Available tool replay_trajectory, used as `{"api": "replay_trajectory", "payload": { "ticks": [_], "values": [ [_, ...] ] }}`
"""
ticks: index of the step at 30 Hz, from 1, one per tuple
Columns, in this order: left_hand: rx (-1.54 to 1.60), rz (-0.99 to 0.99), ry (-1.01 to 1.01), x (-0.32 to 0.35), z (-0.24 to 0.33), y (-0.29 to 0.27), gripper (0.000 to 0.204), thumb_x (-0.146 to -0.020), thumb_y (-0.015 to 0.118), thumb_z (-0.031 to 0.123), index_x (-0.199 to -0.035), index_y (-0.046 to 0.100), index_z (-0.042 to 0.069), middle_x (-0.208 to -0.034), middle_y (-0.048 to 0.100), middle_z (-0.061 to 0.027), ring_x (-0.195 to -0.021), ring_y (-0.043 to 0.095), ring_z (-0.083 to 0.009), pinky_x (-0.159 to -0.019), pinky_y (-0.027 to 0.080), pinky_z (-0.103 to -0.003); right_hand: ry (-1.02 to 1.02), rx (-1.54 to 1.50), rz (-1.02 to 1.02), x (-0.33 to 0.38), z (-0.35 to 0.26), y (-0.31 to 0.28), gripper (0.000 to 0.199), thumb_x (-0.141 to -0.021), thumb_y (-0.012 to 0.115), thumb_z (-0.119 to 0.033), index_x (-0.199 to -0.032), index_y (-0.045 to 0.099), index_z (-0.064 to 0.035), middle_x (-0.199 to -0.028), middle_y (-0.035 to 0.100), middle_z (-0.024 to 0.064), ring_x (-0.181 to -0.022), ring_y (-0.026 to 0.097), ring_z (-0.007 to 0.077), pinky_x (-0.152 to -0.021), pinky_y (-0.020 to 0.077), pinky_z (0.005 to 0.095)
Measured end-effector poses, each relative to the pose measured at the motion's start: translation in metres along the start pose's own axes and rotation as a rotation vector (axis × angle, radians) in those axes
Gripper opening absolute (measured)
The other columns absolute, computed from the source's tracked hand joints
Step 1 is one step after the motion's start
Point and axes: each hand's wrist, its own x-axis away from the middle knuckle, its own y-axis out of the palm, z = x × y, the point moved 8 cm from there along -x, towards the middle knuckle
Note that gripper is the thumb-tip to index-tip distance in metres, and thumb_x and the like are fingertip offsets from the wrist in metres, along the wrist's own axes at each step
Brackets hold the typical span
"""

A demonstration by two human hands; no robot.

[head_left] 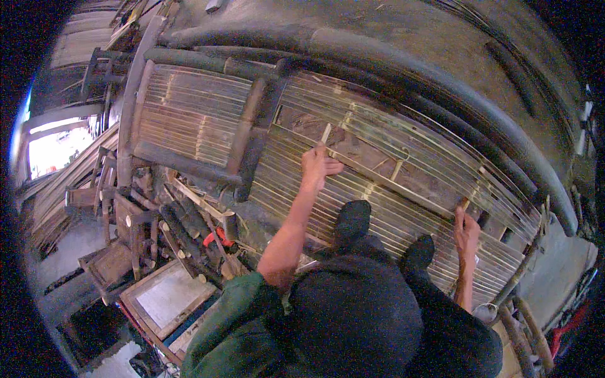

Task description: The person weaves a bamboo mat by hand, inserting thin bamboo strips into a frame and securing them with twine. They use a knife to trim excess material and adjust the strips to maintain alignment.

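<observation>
A long, narrow bamboo slat [394, 183] runs slantwise along the near edge of a gap in a slatted bamboo panel [290, 167]. My left hand [320, 166] grips the slat toward its left part, some fingers stretching to the right over the slats. Just above this hand, a short pale strip [326, 133] points away from me. At the slat's right part my right hand [466, 232] is closed, its fingertips pinching by a small light-brown piece [465, 203]. Inside the gap lies a thin hooked strip [398, 165]. My dark shoes [353, 220] rest on the panel.
Thick dark poles [403, 63] frame the panel's far side. A smaller slatted section [195, 113] adjoins on the left. Small wooden stools [129, 220], cut branches [179, 220], a red object [217, 237] and a wood-framed board [167, 296] crowd the left. Bent poles [526, 327] stand at right.
</observation>
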Motion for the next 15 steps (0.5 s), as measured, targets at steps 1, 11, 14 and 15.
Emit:
{"api": "replay_trajectory", "payload": {
  "ticks": [1,11,14,15],
  "values": [
    [-0.137,-0.014,-0.038,-0.005,0.002,-0.003,0.037,-0.096,0.045,0.033,-0.085,0.052,-0.001,-0.072,0.063,-0.0194,-0.054,0.065,-0.0248,-0.047,0.055,-0.035,-0.059,-0.038,0.030,-0.010,0.008,0.014,0.041,-0.095,0.048,-0.034,-0.077,0.060,0.0007,-0.068,0.054,0.0131,-0.067,0.049,0.0235,-0.063,0.0394,0.0355],
    [-1.318,0.012,1.179,0.046,0.039,0.084,0.021,-0.082,0.060,0.022,-0.089,0.061,0.003,-0.097,0.059,-0.0133,-0.093,0.053,-0.0310,-0.089,0.040,-0.043,-0.227,0.535,-0.197,-0.025,-0.017,0.055,0.042,-0.091,0.043,-0.048,-0.105,0.067,-0.0158,-0.107,0.065,0.0089,-0.117,0.047,0.0306,-0.101,0.0227,0.0588],
    [-1.403,-0.049,1.187,0.037,0.020,0.087,0.022,-0.085,0.056,0.024,-0.089,0.061,0.002,-0.096,0.060,-0.0135,-0.094,0.053,-0.0305,-0.088,0.040,-0.043,-0.361,0.666,-0.143,-0.023,-0.010,0.057,0.033,-0.090,0.048,-0.040,-0.104,0.067,-0.0163,-0.098,0.065,0.0050,-0.106,0.050,0.0269,-0.092,0.0308,0.0462],
    [-1.437,-0.091,1.139,0.035,0.015,0.087,0.023,-0.086,0.055,0.024,-0.090,0.061,0.002,-0.096,0.060,-0.0135,-0.095,0.053,-0.0304,-0.089,0.039,-0.043,-0.382,0.678,-0.135,-0.022,-0.004,0.059,0.033,-0.090,0.048,-0.040,-0.103,0.067,-0.0164,-0.099,0.065,0.0052,-0.106,0.051,0.0268,-0.091,0.0311,0.0467]
  ]
}}
